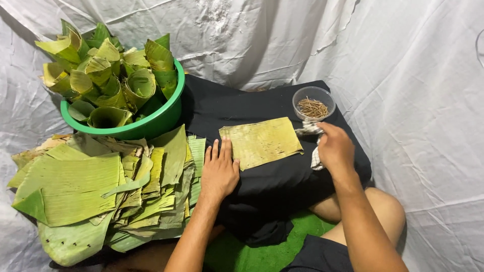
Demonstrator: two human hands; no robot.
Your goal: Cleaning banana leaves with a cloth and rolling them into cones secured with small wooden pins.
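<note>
While my left hand [219, 171] lies flat, fingers spread, touching the leaf piece [261, 141] at centre frame, its long axis runs left-right; my right hand [335, 149], loosely curled on a cloth [315, 157], sits just beside its right end.

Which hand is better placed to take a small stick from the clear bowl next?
The right hand, probably. It rests at the right end of the leaf piece, just below the clear bowl of sticks. The left hand lies flat at the leaf's left edge, farther from the bowl.
</note>
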